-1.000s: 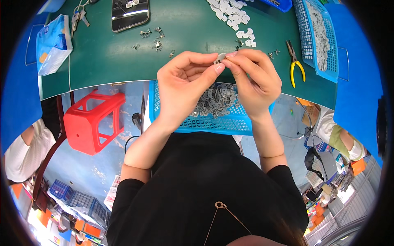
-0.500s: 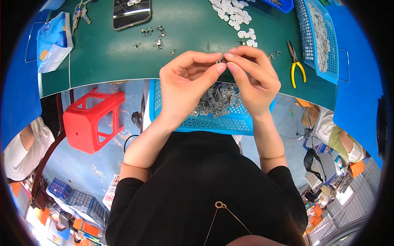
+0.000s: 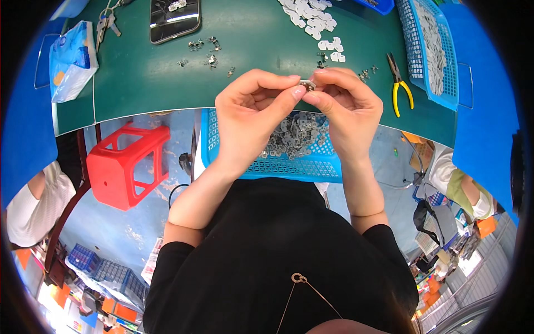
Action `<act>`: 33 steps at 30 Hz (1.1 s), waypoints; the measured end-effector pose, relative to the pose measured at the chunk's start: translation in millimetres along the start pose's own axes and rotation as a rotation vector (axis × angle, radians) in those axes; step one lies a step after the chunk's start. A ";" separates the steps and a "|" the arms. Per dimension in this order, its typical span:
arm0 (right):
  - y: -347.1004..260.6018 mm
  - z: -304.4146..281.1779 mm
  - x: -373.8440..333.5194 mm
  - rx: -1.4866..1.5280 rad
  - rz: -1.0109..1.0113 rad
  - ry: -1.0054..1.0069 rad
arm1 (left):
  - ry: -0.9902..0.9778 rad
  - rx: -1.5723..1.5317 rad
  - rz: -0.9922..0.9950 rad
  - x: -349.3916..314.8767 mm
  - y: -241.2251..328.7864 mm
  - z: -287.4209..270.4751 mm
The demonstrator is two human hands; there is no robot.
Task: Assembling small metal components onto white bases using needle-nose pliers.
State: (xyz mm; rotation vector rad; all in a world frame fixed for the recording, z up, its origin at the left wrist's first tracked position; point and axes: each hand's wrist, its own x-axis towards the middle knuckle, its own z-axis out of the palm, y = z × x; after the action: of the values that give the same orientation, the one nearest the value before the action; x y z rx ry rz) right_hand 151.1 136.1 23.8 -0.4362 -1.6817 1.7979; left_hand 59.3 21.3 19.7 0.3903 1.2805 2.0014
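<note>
Between the fingertips of both hands is a small metal part (image 3: 307, 85), with a pale piece along its upper side. My left hand (image 3: 253, 108) pinches it from the left by thumb and forefinger. From the right, my right hand (image 3: 347, 106) grips it the same way. Both are held over the near edge of the green table (image 3: 167, 78). Below them a blue basket (image 3: 250, 170) holds a heap of small grey metal parts (image 3: 297, 136). Small white plates (image 3: 311, 15) lie beyond my right hand, and little metal fittings (image 3: 212, 60) beyond my left.
Yellow-handled pliers (image 3: 401, 92) and a blue basket of white pieces (image 3: 434, 55) are at the right. A phone (image 3: 173, 25), keys (image 3: 107, 23) and a tissue pack (image 3: 72, 61) lie at the left. A red stool (image 3: 125, 167) stands on the floor. Sleeves of other people show at both sides.
The fingertips of my right hand have shifted slightly down and right, so more of the metal part and its pale piece shows. My left hand keeps its pinch.
</note>
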 end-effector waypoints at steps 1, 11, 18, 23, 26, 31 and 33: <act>-0.4 -0.6 -0.9 -0.003 -0.002 0.004 | -0.005 -0.001 0.000 0.1 0.5 0.4; -5.9 -84.3 1.8 -1.274 -0.216 0.369 | -0.019 0.187 0.380 -5.2 -10.0 -5.5; 9.1 -137.0 -13.3 -1.735 -0.149 0.365 | -0.121 0.388 0.654 0.7 -7.5 -8.1; -22.1 -110.6 -19.6 -1.180 -0.136 0.324 | -0.140 0.533 0.775 3.4 -9.5 -13.3; -56.8 -65.5 -18.4 -1.146 -0.304 0.028 | -0.157 0.634 0.838 1.7 -9.6 -19.7; -73.3 -50.1 -13.5 -1.260 -0.491 -0.298 | -0.193 0.739 0.923 5.2 -4.1 -19.8; -76.7 -48.4 -13.0 -1.277 -0.502 -0.321 | -0.188 0.749 0.942 4.4 -1.6 -20.3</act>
State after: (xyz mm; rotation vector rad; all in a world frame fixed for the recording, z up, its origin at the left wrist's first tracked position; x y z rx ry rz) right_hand 208.0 163.8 90.0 -0.1761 -2.7066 0.2698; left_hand 44.9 11.4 8.4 1.7568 1.8981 1.9819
